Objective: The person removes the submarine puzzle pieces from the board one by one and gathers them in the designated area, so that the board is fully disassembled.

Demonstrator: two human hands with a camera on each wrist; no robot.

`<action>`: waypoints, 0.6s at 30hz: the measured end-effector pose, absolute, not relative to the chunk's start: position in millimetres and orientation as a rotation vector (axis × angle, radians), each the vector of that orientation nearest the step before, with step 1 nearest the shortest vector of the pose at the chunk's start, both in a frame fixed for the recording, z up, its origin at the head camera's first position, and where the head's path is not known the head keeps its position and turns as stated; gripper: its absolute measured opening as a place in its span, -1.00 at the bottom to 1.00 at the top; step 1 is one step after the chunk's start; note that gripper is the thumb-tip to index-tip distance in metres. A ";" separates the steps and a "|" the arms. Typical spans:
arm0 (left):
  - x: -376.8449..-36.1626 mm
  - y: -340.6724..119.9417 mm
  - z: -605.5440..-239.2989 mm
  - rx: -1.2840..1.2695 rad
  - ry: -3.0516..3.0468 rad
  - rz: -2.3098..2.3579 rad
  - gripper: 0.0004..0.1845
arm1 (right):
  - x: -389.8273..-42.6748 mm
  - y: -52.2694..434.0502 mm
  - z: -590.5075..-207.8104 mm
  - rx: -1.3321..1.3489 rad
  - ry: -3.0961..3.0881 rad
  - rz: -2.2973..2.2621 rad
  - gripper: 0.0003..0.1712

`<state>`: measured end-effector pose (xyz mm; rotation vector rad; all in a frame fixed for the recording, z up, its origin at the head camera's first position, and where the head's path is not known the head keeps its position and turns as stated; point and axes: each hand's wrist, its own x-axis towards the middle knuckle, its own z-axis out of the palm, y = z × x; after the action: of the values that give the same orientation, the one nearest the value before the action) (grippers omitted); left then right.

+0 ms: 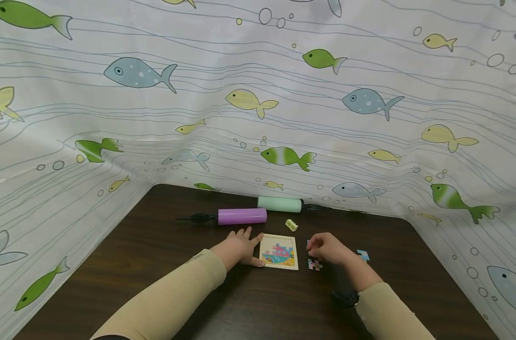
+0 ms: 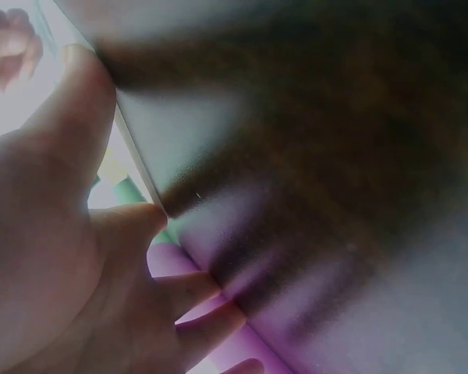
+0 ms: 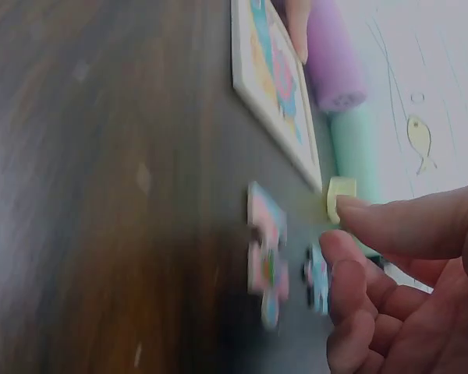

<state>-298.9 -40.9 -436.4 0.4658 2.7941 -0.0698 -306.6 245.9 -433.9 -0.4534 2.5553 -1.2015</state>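
"What's leftmost?"

"The left hand point(image 1: 241, 248), fingers spread, touching the left edge of the wooden tray point(image 1: 279, 267). A part-filled jigsaw picture point(image 1: 277, 257) sits inside it."

"And right of that?"

"The pink jigsaw bit point(image 1: 314, 264) on the counter point(image 1: 279, 302); it's blurred, so possibly two pieces. It's just my side of the right hand point(image 1: 329, 248), the nearer hand."

"Those fingers?"

"Curled, thumb and index nearly meeting, nothing visible between. A blue piece point(image 1: 363, 255) lies farther right."
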 end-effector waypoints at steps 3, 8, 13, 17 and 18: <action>-299.6 -40.5 -437.1 0.458 2.791 -0.074 0.02 | -309.9 230.7 -433.0 -0.476 2.571 -1.212 -0.94; -300.4 -40.2 -437.3 0.449 2.791 -0.075 0.03 | -316.5 204.0 -437.4 -0.465 2.593 -1.214 -0.96; -299.4 -40.6 -434.9 0.451 2.788 -0.065 0.02 | -318.8 181.2 -441.9 -0.402 2.612 -1.201 -0.92; -299.0 -40.8 -433.5 0.457 2.793 -0.060 0.01 | -318.9 170.3 -444.8 -0.362 2.636 -1.178 -0.87; -298.9 -40.9 -433.4 0.459 2.793 -0.061 0.01 | -318.9 168.5 -445.5 -0.366 2.653 -1.160 -0.84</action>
<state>-298.9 -40.9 -433.4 0.4587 2.7931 -0.0609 -318.9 168.5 -445.5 -0.3661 2.6528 -1.1597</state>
